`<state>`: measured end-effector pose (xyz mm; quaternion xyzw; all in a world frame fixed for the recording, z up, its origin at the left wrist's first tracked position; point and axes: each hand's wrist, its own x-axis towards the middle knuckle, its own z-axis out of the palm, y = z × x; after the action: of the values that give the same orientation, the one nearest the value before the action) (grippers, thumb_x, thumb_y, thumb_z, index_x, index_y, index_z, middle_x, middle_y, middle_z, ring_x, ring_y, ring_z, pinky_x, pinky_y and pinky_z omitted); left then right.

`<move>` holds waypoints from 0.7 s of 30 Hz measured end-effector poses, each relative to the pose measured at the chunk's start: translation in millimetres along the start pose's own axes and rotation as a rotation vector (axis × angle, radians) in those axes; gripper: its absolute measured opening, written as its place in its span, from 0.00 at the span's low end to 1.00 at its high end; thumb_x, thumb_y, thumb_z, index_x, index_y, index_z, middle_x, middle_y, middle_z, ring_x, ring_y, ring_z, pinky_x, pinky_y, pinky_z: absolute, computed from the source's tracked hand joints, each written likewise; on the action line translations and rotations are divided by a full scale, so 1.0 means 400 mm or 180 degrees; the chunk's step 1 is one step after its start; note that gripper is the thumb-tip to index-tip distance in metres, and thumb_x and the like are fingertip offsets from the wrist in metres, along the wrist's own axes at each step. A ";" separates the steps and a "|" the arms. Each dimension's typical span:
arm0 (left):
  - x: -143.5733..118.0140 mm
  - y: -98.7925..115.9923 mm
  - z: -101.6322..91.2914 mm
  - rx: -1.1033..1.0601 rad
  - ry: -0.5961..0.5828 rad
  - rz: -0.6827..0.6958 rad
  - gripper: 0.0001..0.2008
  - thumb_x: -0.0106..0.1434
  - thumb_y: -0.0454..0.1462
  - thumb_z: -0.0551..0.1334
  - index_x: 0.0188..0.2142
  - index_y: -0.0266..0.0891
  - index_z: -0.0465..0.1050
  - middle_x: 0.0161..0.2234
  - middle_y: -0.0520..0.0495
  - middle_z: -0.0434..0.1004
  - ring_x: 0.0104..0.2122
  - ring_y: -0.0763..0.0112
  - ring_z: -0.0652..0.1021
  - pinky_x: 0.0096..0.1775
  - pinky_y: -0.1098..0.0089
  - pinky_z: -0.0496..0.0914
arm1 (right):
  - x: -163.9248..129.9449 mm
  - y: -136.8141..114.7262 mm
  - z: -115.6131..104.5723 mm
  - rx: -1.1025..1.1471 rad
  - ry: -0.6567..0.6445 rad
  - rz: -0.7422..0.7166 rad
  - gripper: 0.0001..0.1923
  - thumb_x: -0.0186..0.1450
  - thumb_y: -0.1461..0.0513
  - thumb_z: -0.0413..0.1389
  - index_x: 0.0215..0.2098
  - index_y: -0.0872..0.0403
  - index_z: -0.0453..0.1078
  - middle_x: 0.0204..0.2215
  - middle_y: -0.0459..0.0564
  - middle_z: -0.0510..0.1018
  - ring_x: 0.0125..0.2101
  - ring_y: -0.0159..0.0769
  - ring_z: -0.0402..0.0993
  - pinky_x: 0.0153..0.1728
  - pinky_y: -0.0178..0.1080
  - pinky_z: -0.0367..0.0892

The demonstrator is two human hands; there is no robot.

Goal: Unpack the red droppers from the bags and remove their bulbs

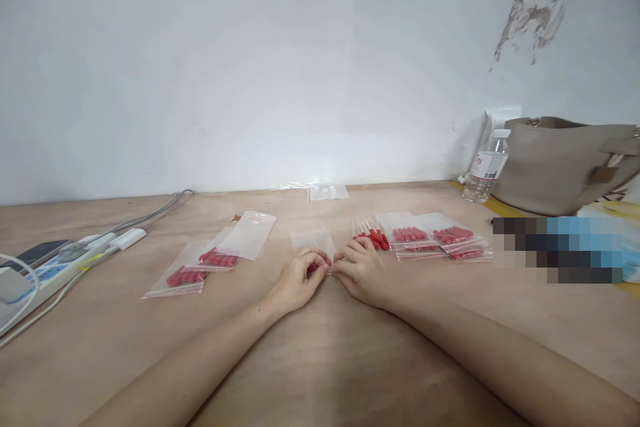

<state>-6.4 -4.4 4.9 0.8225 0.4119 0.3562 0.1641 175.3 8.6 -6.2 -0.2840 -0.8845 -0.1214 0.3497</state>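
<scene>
Both forearms reach forward over the wooden surface, and the hands meet near its middle. The left hand and the right hand sit fingertip to fingertip, each with its fingers pinched on the near edge of a small clear bag that lies flat just beyond them; red pieces show inside the bag between the two hands.

Just right of the right hand lies a loose bunch of red-tipped sticks, touching the knuckles or nearly so. Further right, a row of filled bags overlaps one another, each showing red pieces. To the left of the hands, set apart from them, two more filled bags lie with an empty clear bag resting partly over them.

At the far left edge sits a white power strip with grey cables running back to the wall. Near the wall in the middle lies a stack of clear bags. At the far right stand a plastic water bottle and, just beside it, a beige handbag.
</scene>
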 end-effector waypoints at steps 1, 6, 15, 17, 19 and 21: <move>0.000 0.000 -0.001 0.0050 -0.0023 0.0067 0.07 0.60 0.36 0.54 0.29 0.38 0.69 0.38 0.46 0.71 0.39 0.68 0.71 0.43 0.65 0.65 | -0.001 0.000 0.001 -0.0017 0.0011 -0.0018 0.07 0.62 0.65 0.49 0.29 0.52 0.69 0.31 0.46 0.73 0.34 0.31 0.63 0.41 0.41 0.50; -0.003 -0.006 0.004 0.0172 -0.0139 0.0322 0.07 0.61 0.35 0.53 0.28 0.38 0.66 0.41 0.45 0.69 0.42 0.68 0.70 0.44 0.66 0.64 | -0.005 0.002 0.009 -0.0045 -0.0034 -0.0046 0.07 0.62 0.65 0.49 0.29 0.53 0.69 0.32 0.47 0.72 0.33 0.32 0.63 0.37 0.40 0.52; -0.008 -0.012 0.004 -0.0027 0.0264 -0.0352 0.09 0.63 0.38 0.49 0.30 0.38 0.63 0.40 0.46 0.70 0.41 0.68 0.72 0.42 0.66 0.66 | 0.024 -0.038 -0.069 0.0379 -0.0576 -0.0050 0.04 0.58 0.65 0.52 0.28 0.54 0.68 0.38 0.46 0.71 0.25 0.25 0.65 0.26 0.31 0.57; -0.009 -0.013 -0.012 -0.0176 0.0182 -0.0473 0.10 0.63 0.41 0.49 0.34 0.39 0.64 0.44 0.46 0.70 0.44 0.67 0.71 0.44 0.65 0.65 | 0.017 -0.037 -0.081 0.0518 -0.0631 0.0033 0.02 0.57 0.63 0.53 0.28 0.53 0.68 0.41 0.46 0.70 0.24 0.24 0.65 0.25 0.31 0.58; -0.009 -0.018 -0.033 -0.0243 0.0039 -0.0388 0.12 0.64 0.41 0.49 0.40 0.40 0.65 0.47 0.46 0.69 0.50 0.65 0.67 0.50 0.63 0.62 | 0.005 -0.029 -0.080 0.0717 -0.0614 0.0199 0.04 0.57 0.62 0.53 0.25 0.53 0.68 0.40 0.46 0.71 0.22 0.23 0.65 0.25 0.31 0.59; -0.010 -0.023 -0.053 -0.0206 -0.0269 -0.0117 0.14 0.63 0.41 0.50 0.46 0.41 0.64 0.49 0.46 0.67 0.54 0.64 0.62 0.54 0.62 0.57 | -0.006 -0.018 -0.068 0.0860 -0.0479 0.0448 0.09 0.59 0.62 0.50 0.22 0.54 0.67 0.36 0.46 0.72 0.20 0.22 0.64 0.23 0.30 0.59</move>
<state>-28.6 -2.5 12.4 0.8234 0.4079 0.3311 0.2144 187.4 -9.3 11.9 -0.3040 -0.8944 0.0450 0.3251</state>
